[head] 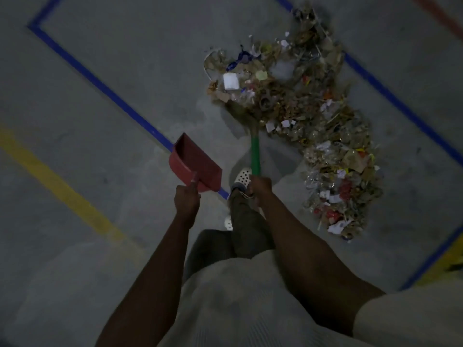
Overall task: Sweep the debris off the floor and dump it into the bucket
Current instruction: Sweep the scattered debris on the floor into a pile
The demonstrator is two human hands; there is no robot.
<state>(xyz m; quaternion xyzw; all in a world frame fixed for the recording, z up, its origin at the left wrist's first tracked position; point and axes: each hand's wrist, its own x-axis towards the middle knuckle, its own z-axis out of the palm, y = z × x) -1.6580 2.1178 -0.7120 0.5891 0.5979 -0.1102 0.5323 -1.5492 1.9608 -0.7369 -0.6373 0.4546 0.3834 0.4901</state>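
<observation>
Left hand (186,199), red dustpan (194,161); right hand (260,187), broom (255,156)

Arms extended forward, left hand (186,199) and right hand (260,189) seemingly clenched.

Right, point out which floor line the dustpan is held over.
The blue line running from upper left toward the shoe: the red dustpan hides part of it. The yellow line lies further left; the other blue line runs past the debris.

matt red plastic dustpan (195,163), glossy green broom handle (255,156), rough matt concrete floor (125,58)
</observation>
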